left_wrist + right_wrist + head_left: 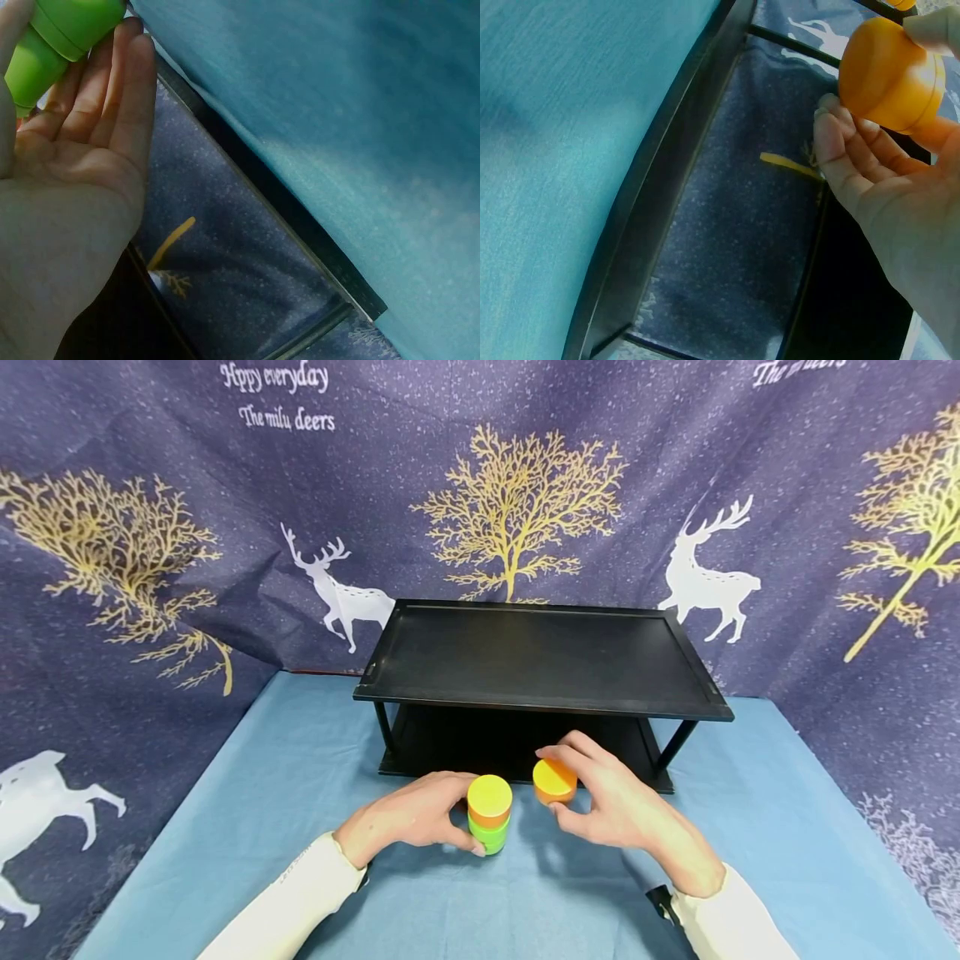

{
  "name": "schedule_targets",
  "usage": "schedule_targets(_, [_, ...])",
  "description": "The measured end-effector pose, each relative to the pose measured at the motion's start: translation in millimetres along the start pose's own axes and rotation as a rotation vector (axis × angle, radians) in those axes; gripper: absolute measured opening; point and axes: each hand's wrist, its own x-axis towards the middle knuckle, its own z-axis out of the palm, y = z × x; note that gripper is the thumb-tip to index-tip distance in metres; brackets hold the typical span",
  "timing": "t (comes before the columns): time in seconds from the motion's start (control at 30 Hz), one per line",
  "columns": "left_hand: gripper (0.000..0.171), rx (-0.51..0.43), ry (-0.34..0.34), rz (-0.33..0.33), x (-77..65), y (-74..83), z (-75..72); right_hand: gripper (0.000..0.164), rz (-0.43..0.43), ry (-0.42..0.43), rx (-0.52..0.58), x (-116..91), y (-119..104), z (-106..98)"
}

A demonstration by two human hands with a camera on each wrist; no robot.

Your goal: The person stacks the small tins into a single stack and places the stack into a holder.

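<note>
My left hand holds a short upright stack between thumb and fingers. Its lower part is a green, rounded, stepped piece, with the thumb across its near side. On top sits an orange piece with a yellow flat top. To the right, my right hand pinches an orange round piece, cup-like with a seam near one end, between thumb and fingers. It hangs tilted beside the stack, a small gap apart, in front of the black shelf.
The two-level black shelf stands behind both hands, its lower board under the raised top. Blue cloth covers the table. A dark curtain printed with deer and trees hangs at the back and sides.
</note>
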Motion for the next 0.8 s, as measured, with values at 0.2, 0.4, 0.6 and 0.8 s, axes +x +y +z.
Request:
schedule_targets(0.2, [0.062, -0.009, -0.001, 0.000, -0.6, 0.4, -0.1, 0.060, -0.014, 0.032, 0.014, 1.3, -2.3, -0.7])
schedule_targets(0.4, [0.060, -0.009, 0.001, 0.007, -0.5, 0.7, -0.7, 0.062, -0.009, 0.058, 0.033, 2.5, -4.9, -1.7])
schedule_targets(0.6, [0.059, -0.008, 0.001, 0.008, -0.3, 0.4, -0.7, 0.066, 0.011, 0.065, 0.047, 4.1, -7.2, -2.2])
schedule_targets(0.8, [0.060, -0.013, -0.003, 0.006, -0.4, 0.1, -0.7, 0.063, -0.027, 0.112, 0.051, 6.2, -8.2, -1.9])
